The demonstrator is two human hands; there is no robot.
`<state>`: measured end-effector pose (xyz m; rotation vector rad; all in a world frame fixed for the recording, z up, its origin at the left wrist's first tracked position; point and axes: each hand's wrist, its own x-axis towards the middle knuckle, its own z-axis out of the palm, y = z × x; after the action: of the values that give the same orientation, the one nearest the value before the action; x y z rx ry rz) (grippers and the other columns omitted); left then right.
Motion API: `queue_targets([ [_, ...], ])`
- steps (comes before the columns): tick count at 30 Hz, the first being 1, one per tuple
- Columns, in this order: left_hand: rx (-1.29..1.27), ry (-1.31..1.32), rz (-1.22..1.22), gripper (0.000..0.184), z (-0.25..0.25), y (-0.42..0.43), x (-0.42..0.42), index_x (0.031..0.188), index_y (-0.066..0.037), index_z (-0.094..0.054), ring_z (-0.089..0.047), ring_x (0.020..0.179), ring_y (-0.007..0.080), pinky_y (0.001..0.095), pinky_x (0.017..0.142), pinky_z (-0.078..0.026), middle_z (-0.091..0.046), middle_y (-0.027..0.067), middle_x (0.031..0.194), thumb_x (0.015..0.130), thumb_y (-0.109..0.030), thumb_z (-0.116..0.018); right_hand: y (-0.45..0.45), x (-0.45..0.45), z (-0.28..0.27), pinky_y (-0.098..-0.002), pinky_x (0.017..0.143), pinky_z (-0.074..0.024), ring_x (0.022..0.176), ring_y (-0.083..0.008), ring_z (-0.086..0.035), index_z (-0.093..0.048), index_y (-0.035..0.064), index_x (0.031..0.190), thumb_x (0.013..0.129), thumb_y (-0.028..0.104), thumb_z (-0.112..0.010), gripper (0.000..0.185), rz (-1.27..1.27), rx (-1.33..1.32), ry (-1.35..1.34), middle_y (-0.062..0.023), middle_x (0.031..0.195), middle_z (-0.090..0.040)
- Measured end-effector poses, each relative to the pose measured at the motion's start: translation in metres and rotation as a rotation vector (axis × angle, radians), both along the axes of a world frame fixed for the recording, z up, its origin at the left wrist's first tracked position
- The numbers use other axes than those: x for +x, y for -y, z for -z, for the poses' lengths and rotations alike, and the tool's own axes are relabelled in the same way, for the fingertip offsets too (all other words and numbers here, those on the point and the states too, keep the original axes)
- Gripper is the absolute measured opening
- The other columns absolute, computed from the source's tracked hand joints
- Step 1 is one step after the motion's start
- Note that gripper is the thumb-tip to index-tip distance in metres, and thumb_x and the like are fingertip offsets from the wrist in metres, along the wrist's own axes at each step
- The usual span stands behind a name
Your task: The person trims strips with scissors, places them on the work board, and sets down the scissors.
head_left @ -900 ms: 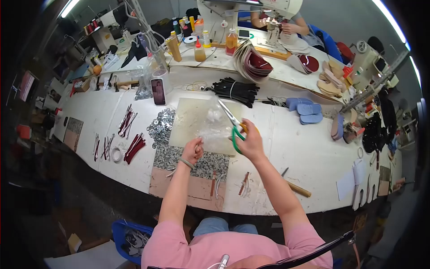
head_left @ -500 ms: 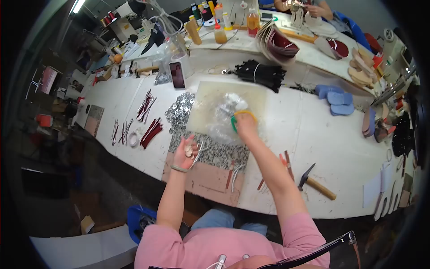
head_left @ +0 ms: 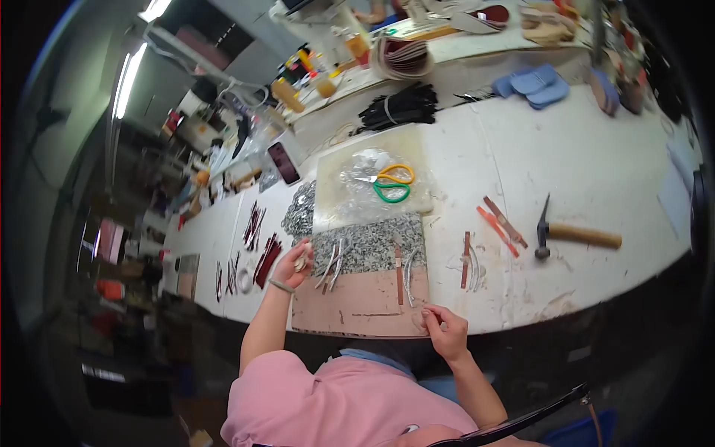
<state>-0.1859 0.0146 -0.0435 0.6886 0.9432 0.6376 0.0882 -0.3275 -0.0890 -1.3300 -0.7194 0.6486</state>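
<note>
Small pale flat pieces point(head_left: 300, 262), half hidden by fingers, sit in the person's left grip point(head_left: 291, 270), right at the left edge of the speckled grey stone slab point(head_left: 365, 240), our landmark. That left grip is curled around the pieces, thumb and fingers closing on them. Over at the slab's near right corner, here's the right grip point(head_left: 449, 337), thumb and fingertips drawn together; whether anything is pinched between them, I cannot tell.

A flat pinkish-brown sheet point(head_left: 335, 313) covers the near part of the slab. Two sets of thin brown strips and curved silvery strips point(head_left: 409, 277) lie on the slab, one toward its left, one toward its right, and look, another brown strip point(head_left: 466, 261) beside its own silvery pair on the white tabletop point(head_left: 566, 164), just right of the slab. Farther right of the slab: bright orange-red strip point(head_left: 497, 232), then a wooden-handled metal hammer point(head_left: 585, 235).

Just beyond the slab, the scissors with orange and green handles point(head_left: 392, 195) rest on a crumpled clear plastic bag point(head_left: 359, 195), over a pale rectangular board point(head_left: 328, 205). Left of the slab, shiny metal rings point(head_left: 299, 211) are heaped, and dark red strips point(head_left: 267, 261) lie bunched.
</note>
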Motion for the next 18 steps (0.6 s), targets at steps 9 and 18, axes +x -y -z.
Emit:
queue_targets([
  [9,0.951,-0.48,-0.133,0.023,0.085,-0.047,-0.107,0.113,0.001,-0.059,-0.06,0.084,0.0116,0.0252,0.072,-0.051,-0.063,0.0057,0.094,0.093,-0.011,-0.058,-0.026,-0.029,0.038,-0.0238,0.05,-0.0422,0.052,-0.0076,-0.053,-0.067,-0.0016,0.092,0.086,0.008,-0.064,0.012,0.508,-0.111,0.267,-0.0052,0.06,-0.059],
  [18,1.423,-0.771,-0.006,0.046,0.057,0.005,-0.122,0.12,-0.004,-0.057,-0.04,0.117,0.0333,0.0429,0.102,-0.032,-0.052,0.0178,0.123,0.076,-0.012,-0.069,-0.036,-0.023,0.045,-0.0196,0.045,-0.0293,0.05,-0.0004,-0.04,-0.065,-0.0021,0.089,0.09,0.013,-0.062,0.016,0.489,-0.225,0.216,0.0063,0.059,-0.05],
])
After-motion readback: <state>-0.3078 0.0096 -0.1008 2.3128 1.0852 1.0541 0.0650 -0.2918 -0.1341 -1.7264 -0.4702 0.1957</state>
